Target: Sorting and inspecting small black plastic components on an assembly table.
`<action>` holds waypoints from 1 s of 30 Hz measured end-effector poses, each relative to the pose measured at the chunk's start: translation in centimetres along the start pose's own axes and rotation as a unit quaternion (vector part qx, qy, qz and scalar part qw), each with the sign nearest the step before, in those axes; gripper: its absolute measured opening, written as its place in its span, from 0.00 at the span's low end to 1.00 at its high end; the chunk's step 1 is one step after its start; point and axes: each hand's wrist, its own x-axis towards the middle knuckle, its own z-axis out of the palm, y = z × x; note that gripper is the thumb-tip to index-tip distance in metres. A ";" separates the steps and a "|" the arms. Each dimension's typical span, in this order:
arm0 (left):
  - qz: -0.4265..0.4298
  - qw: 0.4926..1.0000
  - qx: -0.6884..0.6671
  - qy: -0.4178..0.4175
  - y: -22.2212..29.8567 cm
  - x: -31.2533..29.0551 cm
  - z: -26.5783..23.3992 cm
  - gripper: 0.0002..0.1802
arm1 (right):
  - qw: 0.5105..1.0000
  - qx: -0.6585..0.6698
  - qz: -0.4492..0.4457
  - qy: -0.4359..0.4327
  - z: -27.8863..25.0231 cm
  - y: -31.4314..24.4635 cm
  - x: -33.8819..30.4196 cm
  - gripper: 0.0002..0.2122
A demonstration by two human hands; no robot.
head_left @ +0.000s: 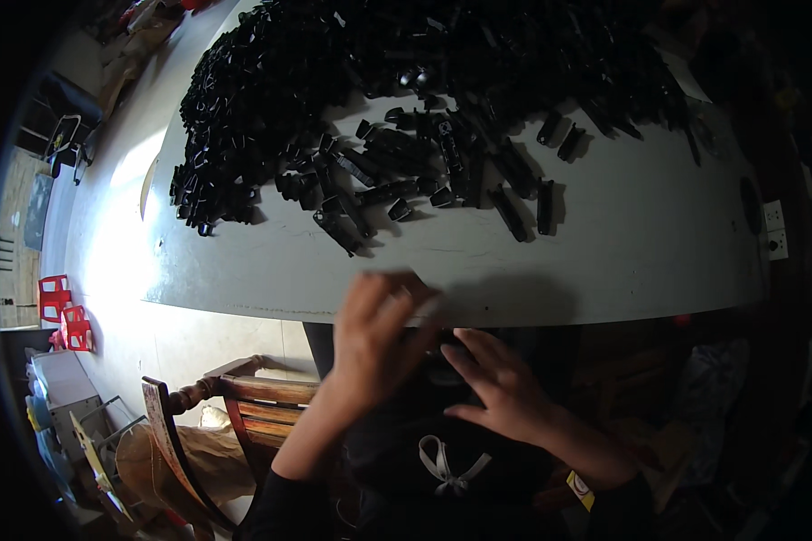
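My left hand (374,329) is raised at the table's near edge, its fingers bent and smeared by motion. Whether anything sits in its grasp I cannot tell. Lower and to the right, my right hand (510,392) is held over my dark clothing with fingers stretched toward the left hand and the thumb apart. A small dark shape near its fingertips blends into the dark background. Beyond the hands, loose black plastic parts (406,158) lie on the pale table (361,284), some long and narrow, others short and cap-like. Two long black pieces (543,207) lie closest on the right.
A large heap of black parts (244,108) covers the table's far and left side. A wooden chair (266,388) stands at the lower left, with red plastic stools (77,326) farther left on the floor. A wall socket (774,230) is at the far right.
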 end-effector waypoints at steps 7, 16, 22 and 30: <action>-0.036 0.967 0.250 0.026 -5.2 4.6 1.1 0.11 | 0.955 -0.262 -0.081 0.116 -6.4 5.8 8.5 0.10; -0.063 0.997 -0.036 0.011 -0.7 1.8 -0.5 0.08 | 0.960 -0.198 -0.168 0.106 -6.7 5.3 8.5 0.09; -0.094 0.981 -0.168 -0.012 1.4 0.3 -1.6 0.10 | 0.987 -0.042 -0.134 0.079 -5.9 1.7 5.6 0.12; -0.045 0.987 -0.147 -0.039 2.2 0.4 -2.2 0.09 | 0.984 -0.053 -0.160 0.063 -6.5 0.8 5.9 0.15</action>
